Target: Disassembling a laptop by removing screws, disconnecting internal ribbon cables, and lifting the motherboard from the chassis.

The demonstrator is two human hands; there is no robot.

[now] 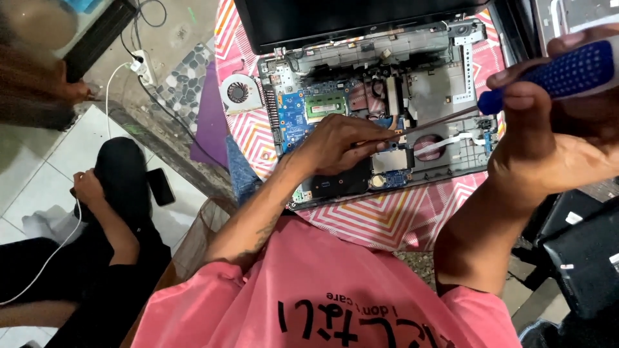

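An opened laptop (380,103) with its circuit boards bare lies at upper centre on a pink patterned cloth (361,216). The left hand (338,145) rests inside it, fingers pinched together at a small part. At right, the right hand (548,138) is clamped around a blue-handled screwdriver (548,77), its tip reaching the left fingertips.

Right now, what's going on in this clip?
A person in a pink shirt is bent over an opened laptop whose boards are exposed, on a patterned pink cloth. The right hand grips a blue-handled screwdriver, with its shaft angled down into the chassis. The left hand rests on the boards, fingertips beside the screwdriver tip. A loose cooling fan lies on the cloth left of the laptop. A second person sits on the floor at left, one hand holding a white cable.
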